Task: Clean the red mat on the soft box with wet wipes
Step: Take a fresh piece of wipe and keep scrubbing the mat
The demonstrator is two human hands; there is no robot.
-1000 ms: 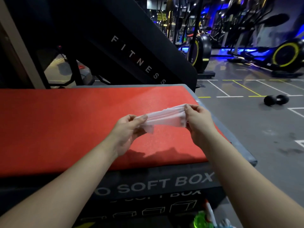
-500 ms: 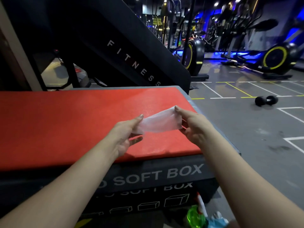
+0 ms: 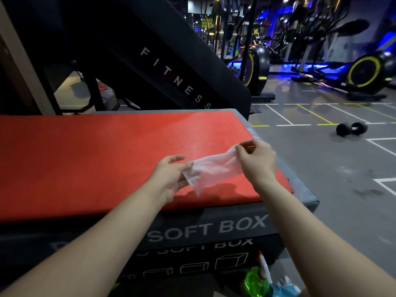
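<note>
Your left grip (image 3: 171, 179) and right grip (image 3: 258, 162) pinch the wet wipe (image 3: 214, 169) endwise; spread it fully before wiping the red mat (image 3: 96, 157).

Dim gym, blue glow far right (ceiling spots too); wide-angle bending at edges.

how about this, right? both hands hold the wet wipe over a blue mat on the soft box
The head view shows the mat is red, not blue. The left hand and right hand do hold the wet wipe over it on the soft box.
</note>
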